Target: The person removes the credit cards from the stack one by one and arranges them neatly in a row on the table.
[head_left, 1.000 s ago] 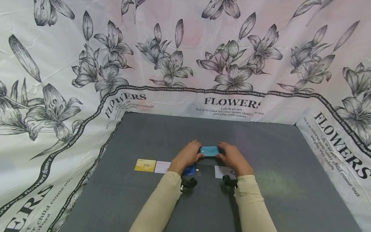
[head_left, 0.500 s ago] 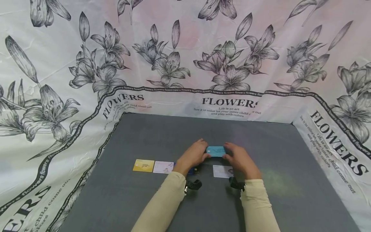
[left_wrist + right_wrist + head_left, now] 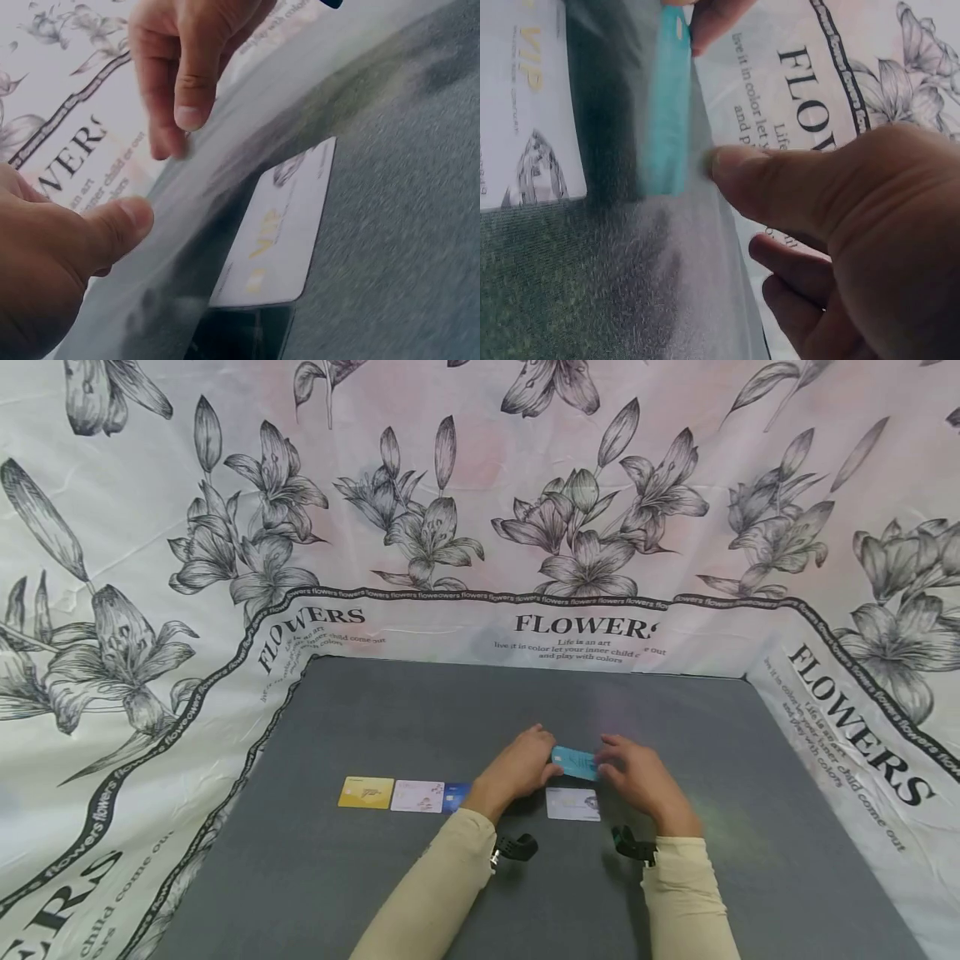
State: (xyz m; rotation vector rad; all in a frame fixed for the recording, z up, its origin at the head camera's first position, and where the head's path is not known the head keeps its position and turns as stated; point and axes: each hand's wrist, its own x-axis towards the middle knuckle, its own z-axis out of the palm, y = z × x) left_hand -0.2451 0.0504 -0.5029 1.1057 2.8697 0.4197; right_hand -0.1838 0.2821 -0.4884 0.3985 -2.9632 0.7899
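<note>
A teal bank-type card [image 3: 574,762] is held at its left end by my left hand [image 3: 517,768], thumb on the near side and fingers on the far side. It tilts down toward the right. My right hand [image 3: 641,781] is beside the card's right end; in the right wrist view its thumb [image 3: 742,172] stands apart from the teal card [image 3: 669,112], fingers loosely bent. Just below lies a white VIP card [image 3: 573,804] flat on the table. A dark card [image 3: 244,334] adjoins it in the left wrist view, hidden by my left arm from the head.
On the grey table [image 3: 420,710], a row runs left: a blue card [image 3: 454,797] partly behind my left hand, a pale patterned card [image 3: 417,797] and a yellow card [image 3: 366,792]. A flower-printed sheet [image 3: 450,543] rises along the table's back and sides.
Both hands have moved right with the teal card, which was level between them and now slants. My right hand has loosened from its right end. The white card below is more exposed.
</note>
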